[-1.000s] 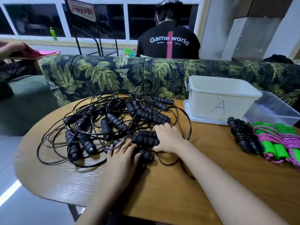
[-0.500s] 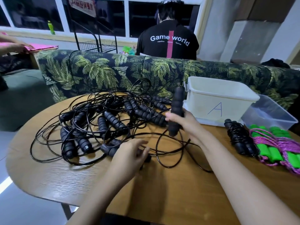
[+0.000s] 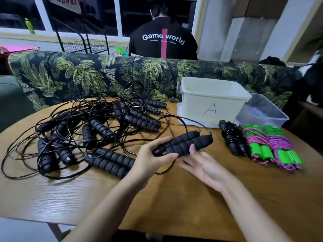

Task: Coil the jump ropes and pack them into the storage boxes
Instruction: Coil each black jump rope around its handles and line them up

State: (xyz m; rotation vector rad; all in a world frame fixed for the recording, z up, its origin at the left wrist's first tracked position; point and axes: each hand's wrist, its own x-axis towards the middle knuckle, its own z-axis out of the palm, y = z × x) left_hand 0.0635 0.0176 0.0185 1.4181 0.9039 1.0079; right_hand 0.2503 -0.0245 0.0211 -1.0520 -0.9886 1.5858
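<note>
My left hand [image 3: 153, 158] grips two black foam handles [image 3: 183, 143] of one jump rope, held side by side above the round wooden table [image 3: 209, 198]. My right hand [image 3: 204, 165] lies open just under them, one fingertip touching the lower handle. Their thin black cord trails back into a tangled pile of black jump ropes [image 3: 90, 130] spread over the table's left half. A coiled black rope [image 3: 233, 138] and two coiled ropes with green handles and purple cord [image 3: 272, 147] lie at the right. A white box marked "A" [image 3: 213, 100] stands behind them.
A clear plastic box [image 3: 262, 112] sits to the right of the white one. A leaf-patterned sofa back [image 3: 104, 74] runs behind the table. Beyond it a person in a black shirt [image 3: 162, 42] sits facing away. A wire rack [image 3: 83, 46] stands by the windows.
My right hand lifted one handle out of the pile, my left hand took a second, and the two handles came together in my left hand. My right hand let go and opened.
</note>
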